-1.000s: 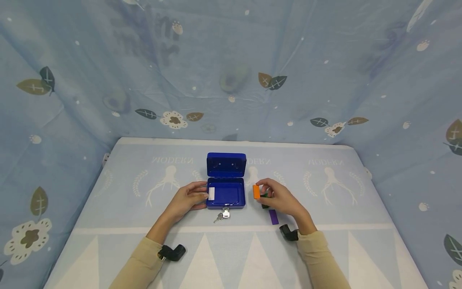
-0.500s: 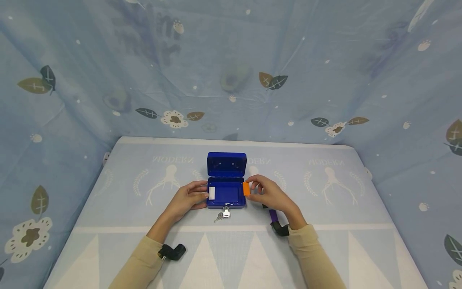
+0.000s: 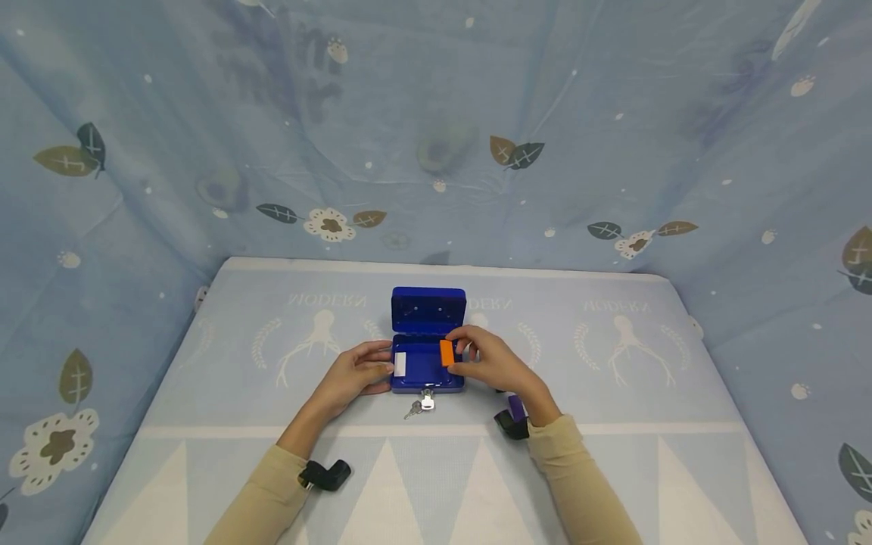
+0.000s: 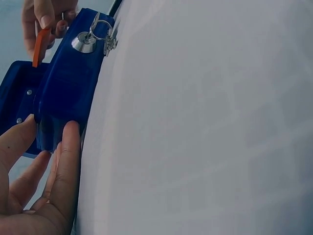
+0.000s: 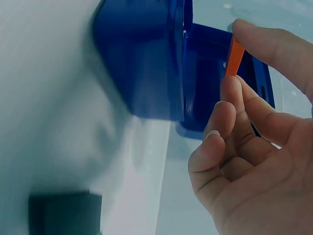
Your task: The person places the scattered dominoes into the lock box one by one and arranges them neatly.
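Observation:
A blue metal cash box (image 3: 428,390) stands on the table with its lid (image 3: 428,311) raised. Inside, along the left wall, lies a white rectangle (image 3: 400,364). My left hand (image 3: 357,372) rests against the box's left side, its fingers mostly straight and the thumb at the rim. Over the right part of the box's inside, my right hand (image 3: 493,362) pinches a thin orange rectangular block (image 3: 446,353) between thumb and fingertips. The left wrist view shows the keys (image 4: 108,43) hanging at the lock (image 4: 83,42).
Right of the box, a purple block (image 3: 516,409) lies on the table, partly hidden by the right wrist's black camera mount (image 3: 511,425). A dark green block (image 5: 65,213) shows in the right wrist view. Patterned blue cloth (image 3: 436,151) hangs behind the table (image 3: 286,409).
My right hand has carried the orange block leftward, from beside the box past its right rim to over the inside. The left hand has stayed at the box's left side.

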